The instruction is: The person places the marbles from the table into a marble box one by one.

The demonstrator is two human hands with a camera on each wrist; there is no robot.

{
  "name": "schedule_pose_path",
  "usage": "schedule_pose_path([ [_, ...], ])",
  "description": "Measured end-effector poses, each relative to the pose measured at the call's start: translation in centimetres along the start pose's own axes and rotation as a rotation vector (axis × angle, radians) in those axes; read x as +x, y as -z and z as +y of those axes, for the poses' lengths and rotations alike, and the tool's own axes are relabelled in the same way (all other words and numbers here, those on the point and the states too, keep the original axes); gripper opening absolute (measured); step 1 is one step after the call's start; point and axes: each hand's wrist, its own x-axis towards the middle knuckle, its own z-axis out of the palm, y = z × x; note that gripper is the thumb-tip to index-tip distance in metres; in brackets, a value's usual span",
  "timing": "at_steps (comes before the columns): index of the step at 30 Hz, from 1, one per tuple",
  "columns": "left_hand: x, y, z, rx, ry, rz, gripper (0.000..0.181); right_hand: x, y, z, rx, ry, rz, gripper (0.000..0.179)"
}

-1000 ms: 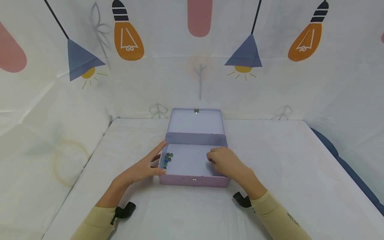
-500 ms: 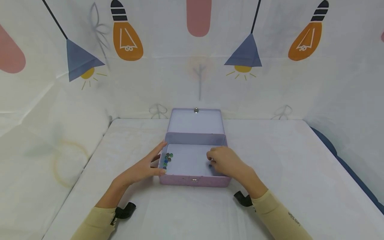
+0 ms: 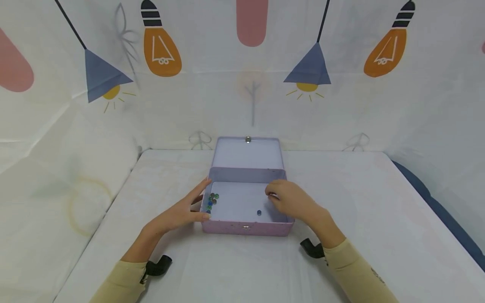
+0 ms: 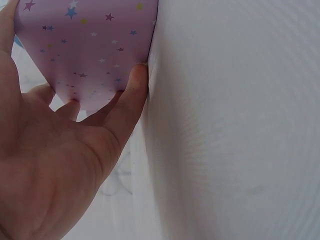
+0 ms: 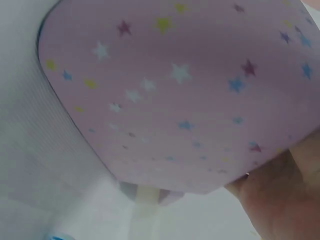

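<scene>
A pink tin box [image 3: 246,228] with a star pattern and a lilac inside stands with its lid [image 3: 247,152] raised at the back. My left hand [image 3: 182,210] spreads along its left wall, the thumb at the front-left rim and the straight forefinger at the back-left corner. Several green, blue and brown glass marbles [image 3: 210,203] lie in the box's left end. A single dark-blue marble [image 3: 259,212] lies right of the middle, near the front wall. Above the right end hovers my right hand [image 3: 289,200], fingers curled downward; I cannot tell whether they hold anything.
A white-covered table [image 3: 235,269] lies under the box. Behind it hangs a white cloth [image 3: 212,105] printed with lamps and bulbs. Each wrist bears a black camera mount, the left [image 3: 159,266] and the right [image 3: 312,248].
My right hand has moved slightly right and away from the front wall. The dark-blue marble, partly covered by its fingers before, now lies in full view farther left. My left hand stays put.
</scene>
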Motion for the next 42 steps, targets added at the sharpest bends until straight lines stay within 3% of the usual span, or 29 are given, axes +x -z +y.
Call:
schedule_pose_path([
  [14,0.0,0.1,-0.2,-0.006,-0.004,-0.011,0.098,-0.8,1.8,1.1,-0.043,0.007,0.182,0.012],
  [20,0.0,0.1,-0.1,0.001,-0.002,-0.003,0.098,-1.1,2.2,1.5,-0.087,-0.064,0.250,0.009],
  [23,0.0,0.1,0.0,0.000,0.000,0.000,0.098,-1.1,2.4,1.8,-0.091,-0.116,0.246,0.008],
  [34,0.1,0.1,-0.1,-0.005,-0.007,-0.003,0.099,-1.8,3.0,3.6,-0.053,-0.227,0.069,0.016],
  [42,0.0,0.1,-0.3,-0.010,-0.016,-0.005,0.099,-3.4,3.9,4.9,0.047,-0.350,-0.318,0.025],
])
